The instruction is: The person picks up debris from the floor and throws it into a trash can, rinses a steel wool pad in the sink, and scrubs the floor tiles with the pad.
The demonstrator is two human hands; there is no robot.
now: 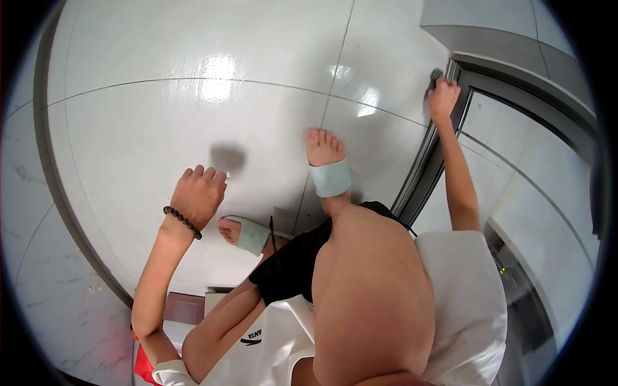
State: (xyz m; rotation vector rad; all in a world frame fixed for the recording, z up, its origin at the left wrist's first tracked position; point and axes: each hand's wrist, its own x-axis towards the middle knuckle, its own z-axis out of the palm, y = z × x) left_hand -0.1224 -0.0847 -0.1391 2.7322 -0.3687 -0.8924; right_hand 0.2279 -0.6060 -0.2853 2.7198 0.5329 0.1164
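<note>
My left hand (pixel 198 193), with a dark bead bracelet (pixel 182 222) at the wrist, hangs above the tiled floor, its back toward me. Its fingers are curled in. A tiny white bit (pixel 228 174) shows beside the fingers; whether they hold it is hard to see. Stretched far forward, my right hand (pixel 444 98) is closed on a crumpled dark grey cloth (pixel 436 74). That cloth is at the floor by the corner of the dark metal door frame (pixel 444 138).
Glossy white floor tiles (pixel 148 122) lie ahead. My feet, in pale green slippers (pixel 329 178), stand apart, and one bent knee (pixel 376 283) fills the near middle. A marbled wall (pixel 38 231) rises at left. A red item (pixel 145 367) and a brownish box (pixel 184 309) are behind my left arm.
</note>
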